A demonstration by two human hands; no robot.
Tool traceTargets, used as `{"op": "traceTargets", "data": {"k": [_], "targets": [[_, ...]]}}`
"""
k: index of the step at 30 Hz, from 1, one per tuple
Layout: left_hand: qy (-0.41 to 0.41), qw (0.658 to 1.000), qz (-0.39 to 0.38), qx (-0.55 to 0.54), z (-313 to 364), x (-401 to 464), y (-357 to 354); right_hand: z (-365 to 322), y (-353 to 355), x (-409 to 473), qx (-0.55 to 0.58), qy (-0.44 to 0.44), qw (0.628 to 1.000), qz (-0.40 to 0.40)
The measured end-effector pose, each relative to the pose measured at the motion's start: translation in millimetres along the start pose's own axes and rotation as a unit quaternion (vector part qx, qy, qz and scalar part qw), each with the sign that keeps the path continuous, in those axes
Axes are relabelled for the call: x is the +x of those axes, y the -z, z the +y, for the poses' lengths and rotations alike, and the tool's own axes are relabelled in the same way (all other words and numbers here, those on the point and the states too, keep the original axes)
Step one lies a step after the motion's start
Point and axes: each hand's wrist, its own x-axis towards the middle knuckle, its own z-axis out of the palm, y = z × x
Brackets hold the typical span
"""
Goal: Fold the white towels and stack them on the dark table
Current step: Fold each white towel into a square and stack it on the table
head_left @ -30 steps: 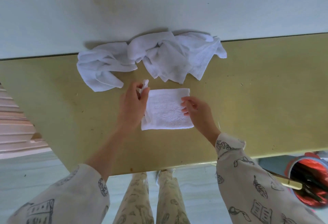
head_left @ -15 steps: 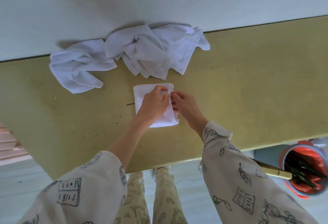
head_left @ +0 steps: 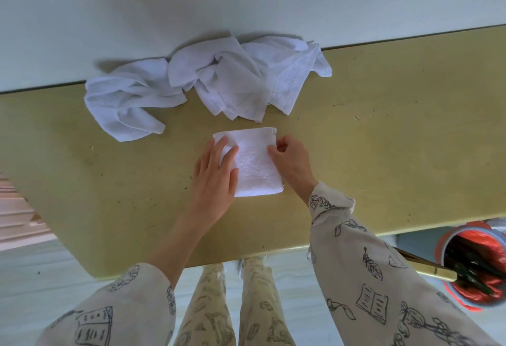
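Note:
A small folded white towel (head_left: 253,162) lies flat on the yellow-green table (head_left: 383,137). My left hand (head_left: 215,178) presses on its left part with straight fingers. My right hand (head_left: 291,160) sits at the towel's right edge, fingers curled and pinching that edge. Beyond the folded towel a heap of crumpled white towels (head_left: 232,82) lies against the wall, with another crumpled white towel (head_left: 126,101) to its left.
A pale wall (head_left: 246,3) runs along the table's far edge. A red-rimmed bin (head_left: 476,266) with dark contents stands on the floor at the lower right, a gold-coloured bar (head_left: 427,266) beside it. My legs stand at the table's near edge.
My left hand carried the towel's left flap over to the right, completing a fold, then slid back left and flattened on it. My right hand stayed at the right edge.

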Motion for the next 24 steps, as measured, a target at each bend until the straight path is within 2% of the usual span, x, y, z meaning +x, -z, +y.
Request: {"op": "traceTargets", "data": {"k": [6, 9, 11, 13, 15, 16, 19, 24], "targets": [[-0.024, 0.996, -0.066, 0.054, -8.6, -2.7, -14.4, -1.2, 0.3, 1.0, -0.010, -0.013, 1.000, 0.001], [-0.038, 0.995, -0.071, 0.067, -11.4, -4.2, -16.4, -1.2, 0.0, -6.1, -0.065, 0.001, 0.997, 0.046], [-0.046, 0.994, -0.072, 0.076, -13.2, -5.4, -16.7, 3.5, -3.2, -14.5, -0.170, 0.090, 0.974, 0.119], [-0.051, 0.992, -0.071, 0.087, -15.7, -5.7, -17.1, 13.7, -10.6, -20.0, -0.265, 0.235, 0.920, 0.167], [-0.058, 0.991, -0.073, 0.097, -18.5, -6.0, -18.1, 26.1, -21.2, -20.1, -0.345, 0.324, 0.868, 0.151], [-0.062, 0.991, -0.072, 0.099, -20.1, -6.3, -19.0, 33.2, -25.9, -18.0, -0.378, 0.335, 0.854, 0.128], [-0.078, 0.989, -0.069, 0.109, -24.3, -5.9, -20.0, 50.6, -29.5, -9.7, -0.430, 0.310, 0.844, 0.082], [-0.105, 0.986, -0.061, 0.116, -37.9, -10.7, -17.2, 59.4, -28.5, -7.3, -0.460, 0.275, 0.843, 0.050]]}}
